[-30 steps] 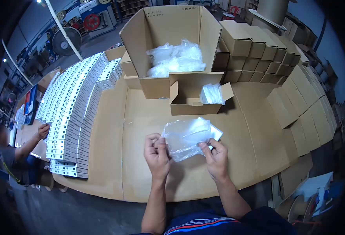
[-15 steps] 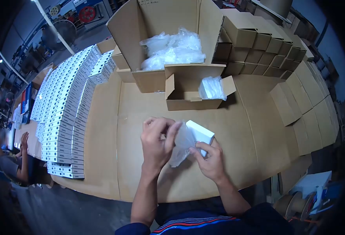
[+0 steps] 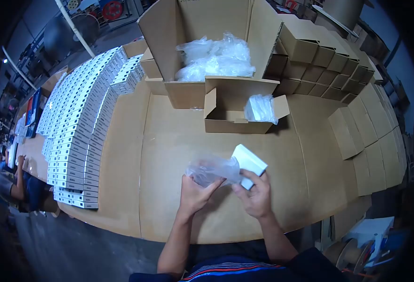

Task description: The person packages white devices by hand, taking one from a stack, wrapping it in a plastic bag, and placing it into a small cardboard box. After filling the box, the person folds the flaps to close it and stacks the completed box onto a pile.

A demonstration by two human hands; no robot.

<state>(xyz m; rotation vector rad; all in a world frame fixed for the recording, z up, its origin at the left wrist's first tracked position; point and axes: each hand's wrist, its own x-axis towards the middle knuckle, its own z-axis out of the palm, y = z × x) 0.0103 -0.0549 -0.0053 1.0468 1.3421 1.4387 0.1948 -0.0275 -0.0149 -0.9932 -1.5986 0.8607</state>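
Note:
A clear plastic bag (image 3: 210, 170) is gripped by my left hand (image 3: 196, 193), thumb in front and the other fingers partly hidden behind the film. My right hand (image 3: 254, 195) holds a small white box (image 3: 248, 160) by its lower end, tilted over the table. The bag's right end overlaps the box's left side, close to my right fingertips. Beyond both hands stands an open small carton (image 3: 237, 127), with white packets wrapped in clear plastic (image 3: 261, 109) at its right end.
Behind the small carton, a large open carton (image 3: 184, 96) holds a heap of clear plastic bags (image 3: 216, 58). White boxes (image 3: 82, 136) are stacked along the left. Folded brown cartons (image 3: 305, 51) pile up at back right, more cartons (image 3: 371, 136) at right. A person (image 3: 14, 183) sits far left.
My left hand has come down and turned, and the bag has swung from hanging to lying sideways toward the box. The white box has shifted slightly right. The camera view has turned a little.

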